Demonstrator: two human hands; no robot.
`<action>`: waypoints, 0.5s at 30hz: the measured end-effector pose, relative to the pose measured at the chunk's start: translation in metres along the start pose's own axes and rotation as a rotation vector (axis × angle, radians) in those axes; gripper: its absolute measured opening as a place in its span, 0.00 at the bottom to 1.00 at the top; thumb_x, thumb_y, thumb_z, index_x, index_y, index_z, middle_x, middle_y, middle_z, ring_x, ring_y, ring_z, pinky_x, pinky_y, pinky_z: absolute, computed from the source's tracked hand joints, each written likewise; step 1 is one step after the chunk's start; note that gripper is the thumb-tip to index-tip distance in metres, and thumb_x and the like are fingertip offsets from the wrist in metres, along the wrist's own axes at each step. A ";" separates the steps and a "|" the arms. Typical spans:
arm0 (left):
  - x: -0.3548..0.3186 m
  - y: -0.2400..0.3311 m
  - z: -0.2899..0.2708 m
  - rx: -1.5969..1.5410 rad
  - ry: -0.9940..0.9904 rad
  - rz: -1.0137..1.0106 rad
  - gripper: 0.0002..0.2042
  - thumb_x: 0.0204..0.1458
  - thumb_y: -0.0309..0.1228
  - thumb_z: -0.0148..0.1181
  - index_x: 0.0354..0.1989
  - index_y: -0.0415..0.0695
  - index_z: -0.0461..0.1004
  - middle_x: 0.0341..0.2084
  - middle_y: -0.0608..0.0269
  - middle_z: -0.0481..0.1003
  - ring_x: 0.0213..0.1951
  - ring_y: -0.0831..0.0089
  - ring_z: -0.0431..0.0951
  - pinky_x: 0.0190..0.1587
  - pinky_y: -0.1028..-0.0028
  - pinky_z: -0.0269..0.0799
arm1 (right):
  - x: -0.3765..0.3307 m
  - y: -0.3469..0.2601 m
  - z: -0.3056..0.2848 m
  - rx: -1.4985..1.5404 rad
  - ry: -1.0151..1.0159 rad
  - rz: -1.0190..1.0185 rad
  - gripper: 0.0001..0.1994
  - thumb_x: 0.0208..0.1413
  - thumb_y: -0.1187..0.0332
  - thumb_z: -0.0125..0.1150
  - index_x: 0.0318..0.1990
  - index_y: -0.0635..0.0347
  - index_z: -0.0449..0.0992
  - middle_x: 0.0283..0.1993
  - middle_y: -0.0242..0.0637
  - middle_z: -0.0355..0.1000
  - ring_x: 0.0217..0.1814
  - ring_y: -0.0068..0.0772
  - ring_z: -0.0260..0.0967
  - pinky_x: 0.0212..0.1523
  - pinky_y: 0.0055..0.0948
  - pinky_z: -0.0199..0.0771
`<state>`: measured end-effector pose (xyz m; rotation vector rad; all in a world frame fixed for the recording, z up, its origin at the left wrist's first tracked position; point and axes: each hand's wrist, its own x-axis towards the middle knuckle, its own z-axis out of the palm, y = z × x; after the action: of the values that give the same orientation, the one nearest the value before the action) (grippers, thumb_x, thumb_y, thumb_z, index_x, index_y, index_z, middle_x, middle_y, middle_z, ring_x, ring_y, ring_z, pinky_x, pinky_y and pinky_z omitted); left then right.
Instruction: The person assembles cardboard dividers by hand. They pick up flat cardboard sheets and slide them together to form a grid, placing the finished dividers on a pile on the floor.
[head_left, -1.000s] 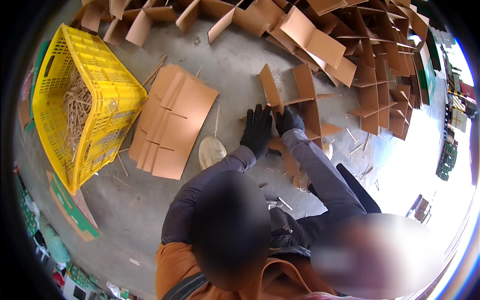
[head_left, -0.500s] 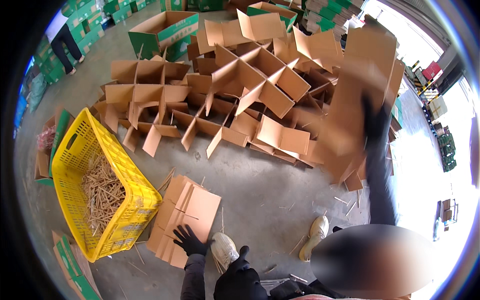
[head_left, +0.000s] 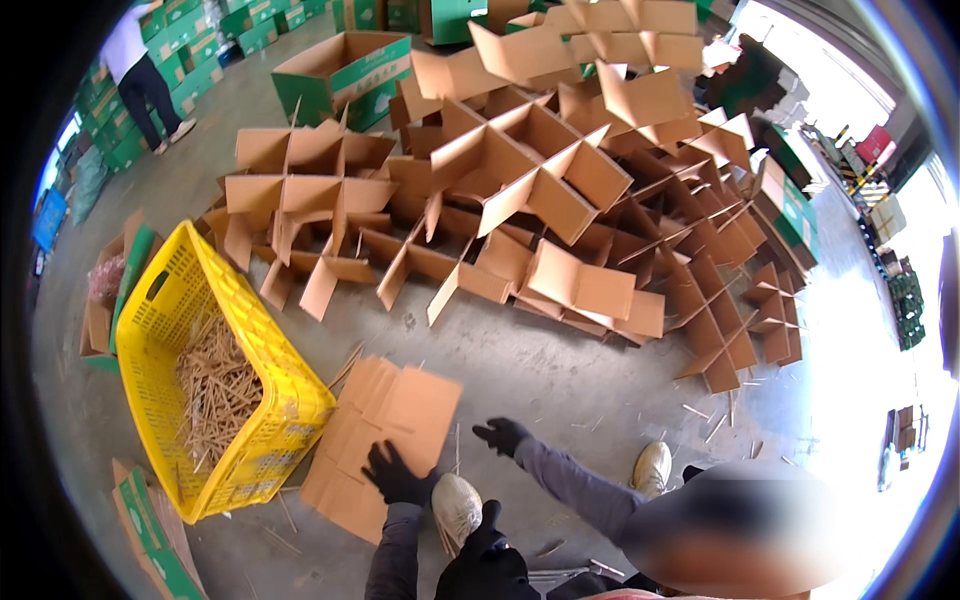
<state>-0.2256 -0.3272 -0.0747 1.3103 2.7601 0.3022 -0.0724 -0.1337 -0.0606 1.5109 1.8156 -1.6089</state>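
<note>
My left hand [head_left: 400,476], in a black glove, lies with fingers spread on the lower right of a small stack of flat brown cardboard sheets [head_left: 385,410]. The sheets rest on the floor beside my shoe [head_left: 458,508]. Just right of the stack, my right hand [head_left: 501,437], also black-gloved, hangs in the air with fingers stretched toward it and nothing in them. A blurred patch hides the upper part of that arm. Ahead, a wide pile of opened cardboard box dividers [head_left: 530,165] stands in crossed grids, one divider [head_left: 632,35] lying at its far top.
A yellow plastic crate [head_left: 290,375] on the left contains many thin cardboard strips [head_left: 218,390]. Behind it stands a green carton [head_left: 345,75]; more green cartons line the back. A person [head_left: 145,80] stands far left. Loose strips litter the floor [head_left: 560,390].
My right hand has come down from the upper right to beside the stack, no longer with the large cardboard piece. A divider now lies at the pile's far top. My left hand stays on the sheets.
</note>
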 end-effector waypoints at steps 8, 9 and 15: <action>0.016 -0.011 0.020 -0.250 -0.006 -0.037 0.52 0.34 0.59 0.64 0.63 0.36 0.48 0.61 0.43 0.52 0.62 0.47 0.53 0.60 0.52 0.51 | -0.022 0.046 -0.052 0.518 0.451 -0.299 0.14 0.47 0.66 0.66 0.36 0.68 0.77 0.34 0.35 0.77 0.32 0.26 0.73 0.32 0.30 0.74; 0.019 -0.034 0.015 0.041 0.076 -0.169 0.53 0.34 0.58 0.64 0.64 0.36 0.47 0.63 0.47 0.51 0.64 0.49 0.49 0.60 0.52 0.51 | -0.027 0.053 -0.076 0.506 0.329 -0.381 0.15 0.45 0.65 0.67 0.37 0.66 0.77 0.34 0.38 0.77 0.31 0.27 0.74 0.32 0.30 0.74; 0.041 0.016 0.038 -0.004 -0.148 -0.126 0.50 0.32 0.51 0.69 0.62 0.40 0.51 0.62 0.50 0.51 0.64 0.56 0.49 0.61 0.49 0.46 | -0.005 0.239 -0.137 -0.450 0.773 0.004 0.26 0.44 0.51 0.63 0.47 0.58 0.70 0.41 0.56 0.72 0.46 0.56 0.69 0.45 0.45 0.70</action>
<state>-0.2337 -0.2802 -0.1076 1.1034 2.6998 0.1937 0.1795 -0.0604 -0.1428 2.0344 2.3145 -0.5319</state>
